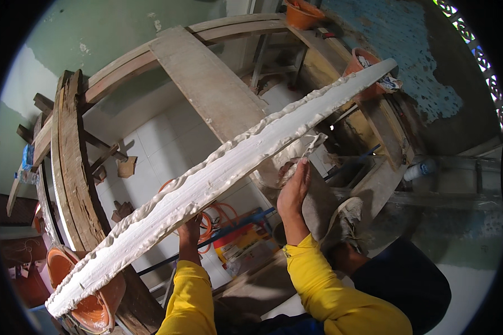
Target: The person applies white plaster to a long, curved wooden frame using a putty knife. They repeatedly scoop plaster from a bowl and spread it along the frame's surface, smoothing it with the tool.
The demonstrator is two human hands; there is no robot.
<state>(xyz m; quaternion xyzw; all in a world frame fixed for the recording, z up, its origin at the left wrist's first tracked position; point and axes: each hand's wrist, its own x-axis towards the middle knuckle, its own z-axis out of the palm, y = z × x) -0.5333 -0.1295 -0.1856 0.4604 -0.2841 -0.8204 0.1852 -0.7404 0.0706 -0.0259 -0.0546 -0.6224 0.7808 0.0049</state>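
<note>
A long white cornice-like moulding strip (218,170) runs slantwise across the head view, from lower left to upper right. Thick wet plaster lines both its long edges. My left hand (190,228) holds the strip from beneath near its lower edge; the fingers are mostly hidden behind it. My right hand (294,190), just below the strip's right half, is closed around a plaster-smeared tool (313,146). It looks like a putty knife, though plaster hides its exact shape. An orange bucket (107,298) sits under the strip's lower left end.
Wooden beams (75,167) and a wide plank (204,78) form a raised scaffold over a tiled floor (151,139). Another orange bucket (359,60) stands behind the strip's far end, and an orange tub (303,14) farther back. My shoe (349,216) rests on a board.
</note>
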